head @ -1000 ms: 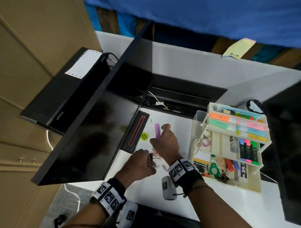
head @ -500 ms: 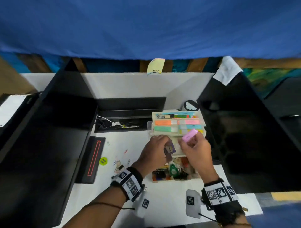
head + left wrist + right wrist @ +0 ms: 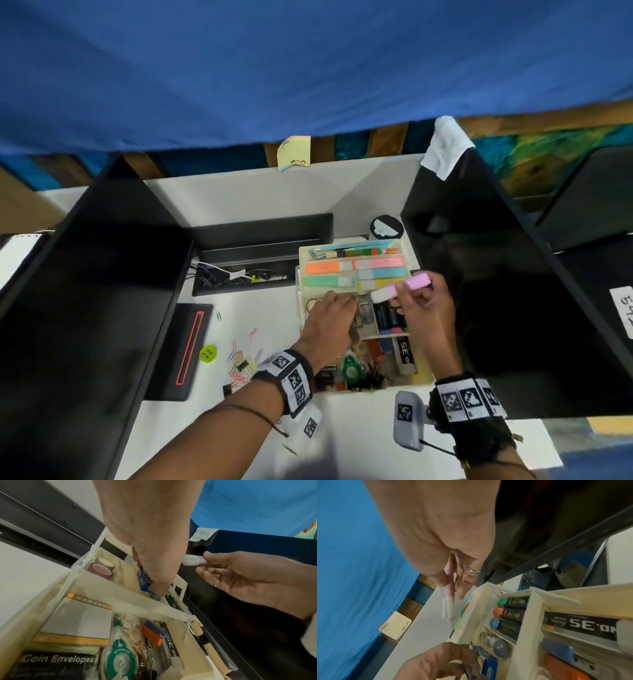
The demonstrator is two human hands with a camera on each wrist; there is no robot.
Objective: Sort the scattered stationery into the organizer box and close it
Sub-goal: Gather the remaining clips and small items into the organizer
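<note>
The cream tiered organizer box [image 3: 301,253] stands open on the white desk, with highlighters in its top tray. My right hand [image 3: 400,296] pinches a pink highlighter [image 3: 416,282] with a white cap just above the top tray's front right corner. The highlighter [image 3: 449,601] points away from the palm in the right wrist view. My left hand [image 3: 349,308] reaches into the middle tray and grips a small blue packet [image 3: 144,580] at its fingertips [image 3: 154,588]. Loose coloured paper clips [image 3: 239,359] and a binder clip lie on the desk left of the box.
Tall black dividers [image 3: 85,308] wall the desk on the left and right. A black pad with a red outline [image 3: 186,349] and a green disc [image 3: 208,353] lie at the left. An open cable tray [image 3: 239,275] runs behind. The bottom tray holds a staple box, correction tape and an envelope pack.
A second ago both hands were at the desk's left by the clips, the right holding the highlighter. They have moved over the box; the left hand now dips into the middle tray.
</note>
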